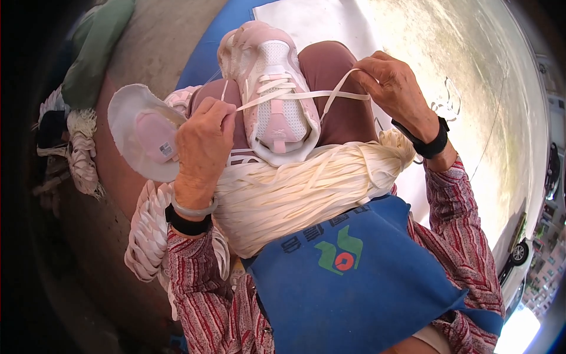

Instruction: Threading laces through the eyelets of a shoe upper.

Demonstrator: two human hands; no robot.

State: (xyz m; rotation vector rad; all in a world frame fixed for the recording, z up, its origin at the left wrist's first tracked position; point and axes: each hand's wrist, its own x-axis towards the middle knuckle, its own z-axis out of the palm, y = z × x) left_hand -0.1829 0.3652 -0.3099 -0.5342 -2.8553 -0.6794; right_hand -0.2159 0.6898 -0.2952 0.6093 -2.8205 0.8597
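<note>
A pink and white shoe upper [277, 112] rests between my knees, its tongue and heel opening toward me. White lace [300, 95] runs through its eyelets and crosses over the tongue. My left hand [203, 138] pinches one lace end beside the shoe's left edge. Out to the right, my right hand [395, 82] pinches the other part of the lace, which loops and hangs below the fingers. Both lace lengths look drawn out sideways. Across my lap lies a thick bundle of cream laces [306, 189], just below the shoe.
A blue apron [348, 283] covers my front. At left sit another pale shoe piece [138, 133] with a pink inside and a hanging bunch of white laces [150, 230]. Farther left are more laces [82, 147] and green cloth [97, 53]. A car [519, 253] stands far right.
</note>
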